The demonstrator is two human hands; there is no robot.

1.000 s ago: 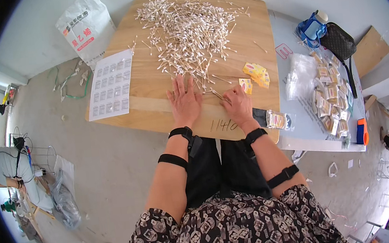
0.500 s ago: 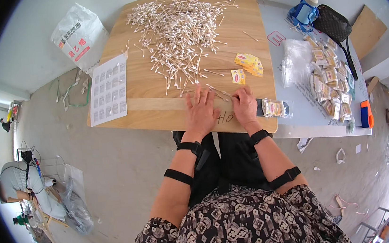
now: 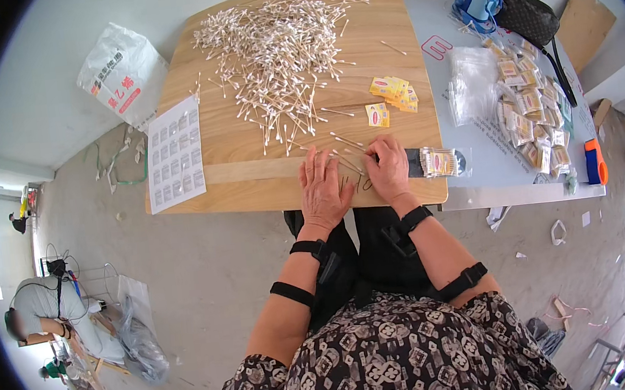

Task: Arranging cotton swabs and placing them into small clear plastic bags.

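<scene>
My left hand point(image 3: 322, 198) rests flat on the wooden table point(image 3: 249, 175), fingers stretched toward the heap of cotton swabs point(image 3: 275, 54). To its right, my right hand point(image 3: 389, 172) is closed, fingers bent down against the tabletop; a small dark bit shows at its fingertips, and what it grips is hidden. Several loose cotton swabs point(image 3: 349, 142) lie between and just beyond the hands. Touching the right hand's outer side is a dark strip, with a clear bag of cotton swabs point(image 3: 438, 162) on it. Yellow printed cards point(image 3: 393, 93) lie farther off.
On the left lies a white printed sheet point(image 3: 175, 156), with a white sack point(image 3: 122, 74) beyond. The grey side table point(image 3: 471, 186) bears clear empty bags point(image 3: 471, 87), filled swab packs point(image 3: 529, 119), a tape dispenser point(image 3: 595, 162), a bottle and a black pouch point(image 3: 527, 16). A person point(image 3: 54, 306) sits far left.
The whole view has shifted slightly. My left hand's fingers have drawn closer together, and my right hand's fingers have turned a little over the swabs. The heap looks the same.
</scene>
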